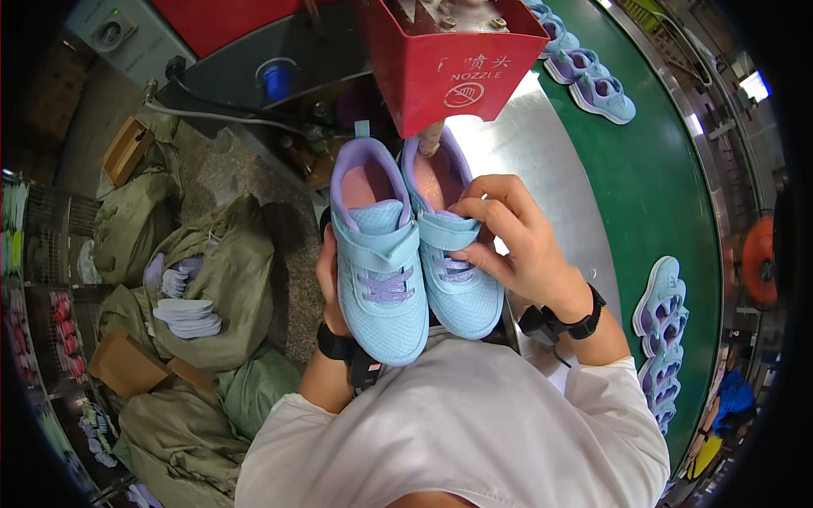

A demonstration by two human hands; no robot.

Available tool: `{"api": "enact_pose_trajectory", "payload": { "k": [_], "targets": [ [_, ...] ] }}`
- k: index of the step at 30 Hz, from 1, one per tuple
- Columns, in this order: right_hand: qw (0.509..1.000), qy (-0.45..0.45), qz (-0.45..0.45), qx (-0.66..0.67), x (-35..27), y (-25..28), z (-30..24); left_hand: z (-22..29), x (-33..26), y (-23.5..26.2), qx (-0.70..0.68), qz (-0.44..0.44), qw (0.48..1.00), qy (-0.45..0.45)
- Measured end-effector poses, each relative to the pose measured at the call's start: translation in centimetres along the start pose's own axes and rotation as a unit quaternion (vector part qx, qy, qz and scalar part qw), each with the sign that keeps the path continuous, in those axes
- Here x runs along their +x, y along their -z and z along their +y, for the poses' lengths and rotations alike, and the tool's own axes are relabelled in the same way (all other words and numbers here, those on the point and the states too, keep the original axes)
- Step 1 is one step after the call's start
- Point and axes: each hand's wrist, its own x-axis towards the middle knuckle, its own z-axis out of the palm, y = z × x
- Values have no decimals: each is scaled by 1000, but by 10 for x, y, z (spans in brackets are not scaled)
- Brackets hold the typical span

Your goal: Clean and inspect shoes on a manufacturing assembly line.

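Note:
Two light-blue children's sneakers with lilac linings and glittery purple laces are side by side in front of me, toes toward my body. My left hand [329, 284] grips the left sneaker [381, 313] along its outer side; most of its fingers are hidden behind the shoe. My right hand [512, 233] pinches the strap of the right sneaker [467, 296] near its tongue, with thumb and fingers bent around the strap's edge. Above that shoe's opening hangs a nozzle tip [430, 138], below a red machine housing [461, 72].
To the right, a green conveyor belt [622, 182] carries more blue sneakers [660, 326], beyond a steel table [550, 161]. Olive sacks [246, 279] with stacked white insoles [188, 317] lie on the left floor beside a cardboard box [125, 364]. Another person [732, 398] is at far right.

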Motion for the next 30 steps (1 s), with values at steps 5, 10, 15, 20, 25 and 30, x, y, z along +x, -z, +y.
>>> {"api": "enact_pose_trajectory", "payload": {
  "k": [5,10,15,20,25,30],
  "targets": [
    [998,-41,-34,32,-4,0,5,10,6,19,-25,-75,996,38],
    [988,-95,-70,103,-24,-20,13,16,10,63,-46,-86,990,98],
    [999,0,-34,26,-34,-17,22,10,-5,68,-4,-100,989,105],
    [991,-104,-37,77,-53,3,14,-6,-21,68,3,-109,985,132],
    [985,78,-14,-151,-62,35,4,-32,-35,41,10,-108,969,221],
    [939,148,-122,-284,-93,72,-18,-69,-39,9,95,-153,940,290]
  ]
}}
